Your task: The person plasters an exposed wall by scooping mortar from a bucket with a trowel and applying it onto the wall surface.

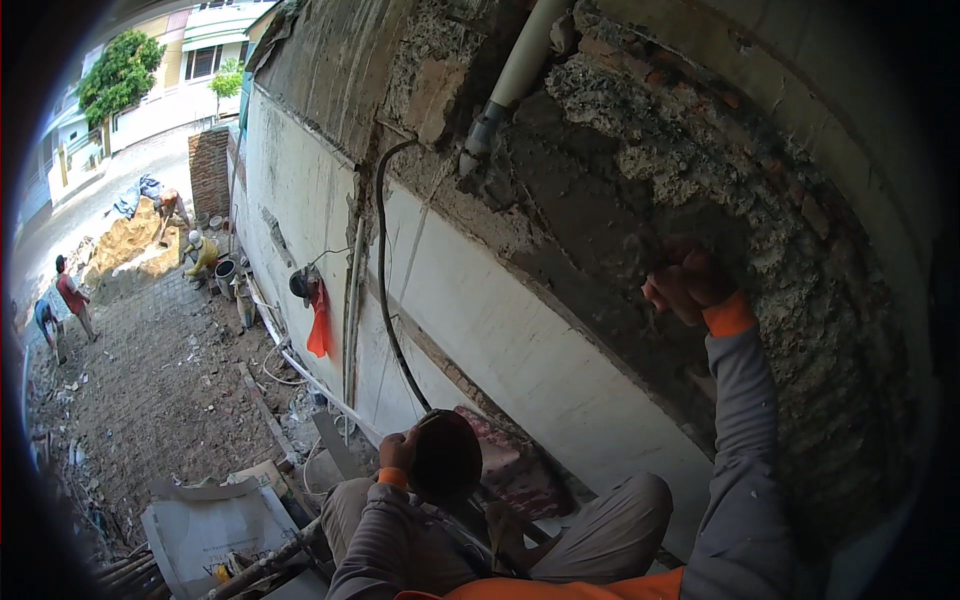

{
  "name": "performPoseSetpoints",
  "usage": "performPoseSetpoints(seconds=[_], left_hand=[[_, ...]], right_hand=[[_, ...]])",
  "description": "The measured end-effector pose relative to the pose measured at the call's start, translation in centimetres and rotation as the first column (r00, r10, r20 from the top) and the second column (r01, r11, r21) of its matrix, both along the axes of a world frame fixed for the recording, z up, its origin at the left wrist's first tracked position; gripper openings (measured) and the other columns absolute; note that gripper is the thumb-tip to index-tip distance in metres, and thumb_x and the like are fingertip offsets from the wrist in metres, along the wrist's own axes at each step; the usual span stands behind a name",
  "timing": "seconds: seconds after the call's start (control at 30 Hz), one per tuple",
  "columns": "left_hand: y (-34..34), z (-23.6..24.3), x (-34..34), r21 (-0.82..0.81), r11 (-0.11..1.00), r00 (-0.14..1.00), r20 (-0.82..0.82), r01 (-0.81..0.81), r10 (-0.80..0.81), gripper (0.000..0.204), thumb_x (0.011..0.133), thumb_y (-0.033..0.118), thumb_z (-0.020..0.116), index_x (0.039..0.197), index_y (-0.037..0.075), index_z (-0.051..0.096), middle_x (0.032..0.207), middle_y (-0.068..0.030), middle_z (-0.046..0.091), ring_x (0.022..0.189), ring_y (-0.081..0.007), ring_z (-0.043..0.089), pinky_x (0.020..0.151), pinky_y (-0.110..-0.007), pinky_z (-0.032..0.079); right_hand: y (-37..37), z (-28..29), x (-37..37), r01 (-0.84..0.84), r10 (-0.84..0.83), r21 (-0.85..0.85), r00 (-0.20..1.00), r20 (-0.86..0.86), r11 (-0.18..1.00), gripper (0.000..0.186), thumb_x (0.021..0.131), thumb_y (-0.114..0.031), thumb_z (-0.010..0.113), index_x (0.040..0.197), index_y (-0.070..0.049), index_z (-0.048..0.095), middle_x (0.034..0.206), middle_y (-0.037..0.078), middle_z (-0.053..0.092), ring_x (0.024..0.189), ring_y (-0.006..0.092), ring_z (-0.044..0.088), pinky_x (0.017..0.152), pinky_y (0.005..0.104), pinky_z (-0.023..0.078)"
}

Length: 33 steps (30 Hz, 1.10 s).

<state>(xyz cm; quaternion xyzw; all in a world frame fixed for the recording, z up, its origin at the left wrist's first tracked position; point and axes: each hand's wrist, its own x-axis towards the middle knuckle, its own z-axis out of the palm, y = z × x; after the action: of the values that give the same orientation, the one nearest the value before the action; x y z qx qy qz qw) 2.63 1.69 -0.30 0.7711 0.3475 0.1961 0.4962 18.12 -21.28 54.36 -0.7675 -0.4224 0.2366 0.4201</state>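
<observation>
At near left, the left hand (398,450) is gripping a dark, round, probably stiff bowl (446,462) by its rim, seemingly the surest hold; the right hand's (692,280) grip I cannot tell.

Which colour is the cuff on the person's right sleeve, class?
The cuff is bright orange, against a grey sleeve; the head view shows it best.

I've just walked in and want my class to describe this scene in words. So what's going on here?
Up beside a rough wall, someone's left hand grips a dark round container by its edge. The right hand is raised at a dark patch of mortar; what it holds is hard to make out. A pale pipe ends by the patch. Below, other people are near a sandy heap.
</observation>
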Motion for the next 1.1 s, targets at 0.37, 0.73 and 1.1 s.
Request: performPoseSetpoints(seconds=[0.37, 0.73, 1.1], left_hand=[[-0.4, 0.7, -0.4, -0.067, 0.998, 0.999, -0.033, 0.014, -0.016, 0.057, 0.083, 0.052, 0.058, 0.071, -0.004, 0.066, 0.069, -0.0244, 0.062, 0.068, -0.0407, 0.062, 0.065, -0.046, 0.047], [-2.3, 1.1, -0.2, -0.007, 0.999, 0.993, -0.113, 0.033, -0.033, 0.056, 0.084, 0.053, 0.055, 0.072, -0.001, 0.066, 0.073, -0.0248, 0.062, 0.072, -0.0406, 0.062, 0.067, -0.048, 0.046], [-2.9, 2.3, -0.1, -0.137, 0.989, 0.998, 0.022, -0.053, 0.057, 0.050, 0.082, 0.047, 0.061, 0.076, -0.003, 0.066, 0.073, -0.0238, 0.062, 0.069, -0.0396, 0.061, 0.066, -0.046, 0.045]], right_hand=[[-14.7, 4.0, 6.8, 0.625, -0.682, 0.317, 0.513, 0.522, 0.713, 0.032, 0.082, -0.034, 0.066, 0.088, -0.004, 0.057, 0.067, 0.000, 0.051, 0.049, 0.0093, 0.048, 0.047, 0.0270, 0.040], [-13.2, -14.3, -2.2, 0.621, -0.390, -0.028, 0.526, 0.756, 0.784, 0.031, 0.078, -0.021, 0.069, 0.089, 0.004, 0.055, 0.080, 0.018, 0.062, 0.075, 0.0246, 0.061, 0.067, 0.0374, 0.046], [-14.5, -29.1, -3.2, 0.596, -0.224, -0.324, 0.664, 0.714, 0.735, 0.027, 0.077, -0.016, 0.071, 0.078, -0.002, 0.048, 0.063, 0.012, 0.053, 0.056, 0.0243, 0.050, 0.056, 0.0374, 0.043]])
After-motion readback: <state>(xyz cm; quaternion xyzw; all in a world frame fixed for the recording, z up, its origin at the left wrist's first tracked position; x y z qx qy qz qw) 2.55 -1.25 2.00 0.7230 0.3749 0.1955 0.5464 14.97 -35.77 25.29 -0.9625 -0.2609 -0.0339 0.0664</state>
